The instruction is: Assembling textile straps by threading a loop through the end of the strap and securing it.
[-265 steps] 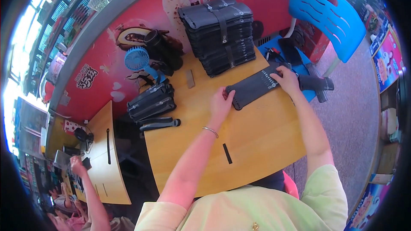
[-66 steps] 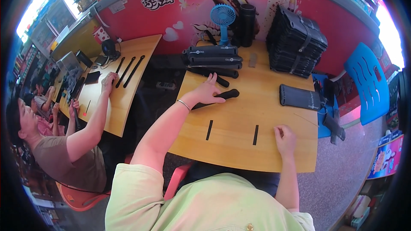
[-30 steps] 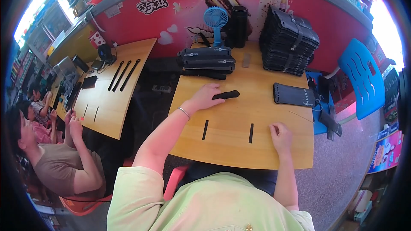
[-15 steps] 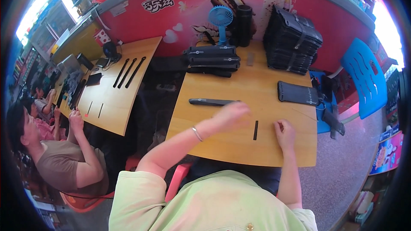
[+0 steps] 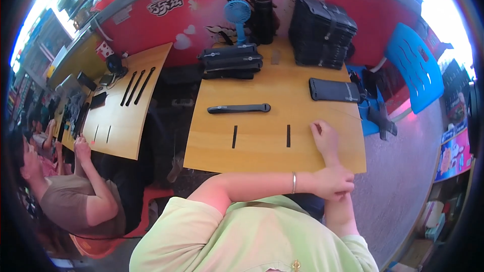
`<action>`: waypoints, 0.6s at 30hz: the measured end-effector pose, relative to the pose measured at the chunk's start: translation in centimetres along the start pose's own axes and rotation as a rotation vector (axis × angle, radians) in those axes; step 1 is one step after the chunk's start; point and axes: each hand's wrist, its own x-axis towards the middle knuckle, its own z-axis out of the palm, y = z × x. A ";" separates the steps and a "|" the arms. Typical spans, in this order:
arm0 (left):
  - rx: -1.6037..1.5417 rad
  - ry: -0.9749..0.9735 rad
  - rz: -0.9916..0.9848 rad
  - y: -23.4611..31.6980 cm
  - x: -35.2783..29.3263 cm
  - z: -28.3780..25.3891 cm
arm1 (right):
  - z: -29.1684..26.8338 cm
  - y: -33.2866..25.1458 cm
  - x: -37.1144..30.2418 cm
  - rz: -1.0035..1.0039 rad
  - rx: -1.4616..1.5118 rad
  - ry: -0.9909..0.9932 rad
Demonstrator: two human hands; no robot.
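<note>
My left hand (image 5: pixel 334 182) reaches across my body, its fingers curled over my right forearm near the wrist. On the right side of the table, my right hand (image 5: pixel 325 138) rests with its fingers curled in; whatever they may hold is too small to make out. Left of it lies a thin black strip (image 5: pixel 288 136), and farther left a second black strip (image 5: pixel 234 137), both pointing away from me. Beyond them lies a dark strap (image 5: pixel 237 108) with a rounded end. A black panel (image 5: pixel 334 90) with holes along one end lies beyond my right hand.
Bundled black straps (image 5: pixel 232 61) and a tall stack of black panels (image 5: pixel 322 35) stand at the back, near a blue fan (image 5: pixel 237 12) and a black bottle (image 5: pixel 263 20). A blue chair (image 5: pixel 416 70) stands right. Another person (image 5: pixel 80 201) sits at the left table (image 5: pixel 118 143).
My left hand has come back from above the table onto my right forearm. A dark strap with a rounded end and a second black strip now show, where my left arm was. The view has shifted.
</note>
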 end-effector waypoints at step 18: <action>-0.070 -0.084 0.049 3.5 -0.9 -0.4 | -0.6 0.0 0.1 0.035 0.062 0.010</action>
